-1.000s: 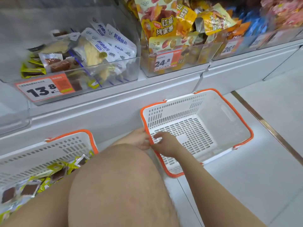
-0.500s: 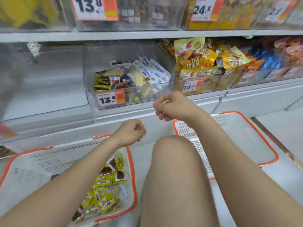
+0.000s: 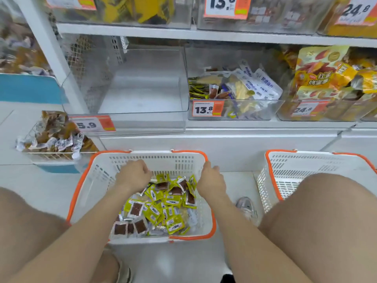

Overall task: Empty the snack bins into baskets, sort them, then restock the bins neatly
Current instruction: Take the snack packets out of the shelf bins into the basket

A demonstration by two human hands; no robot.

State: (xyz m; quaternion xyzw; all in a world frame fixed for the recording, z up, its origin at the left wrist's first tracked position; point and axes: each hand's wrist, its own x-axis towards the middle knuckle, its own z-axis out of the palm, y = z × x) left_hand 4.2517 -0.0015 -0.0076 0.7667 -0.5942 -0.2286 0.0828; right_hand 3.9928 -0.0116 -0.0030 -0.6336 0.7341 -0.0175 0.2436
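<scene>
Lowered — left hand (image 3: 132, 174) in basket (image 3: 95, 180), right hand (image 3: 211, 179) holding rim.

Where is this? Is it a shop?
Most likely a snack shop or supermarket aisle. Orange price tags hang on clear bins of wrapped snacks, and white shopping baskets with orange rims sit on the floor.

Both hands (image 3: 132, 176) (image 3: 211, 180) now at left basket (image 3: 142, 155)
</scene>
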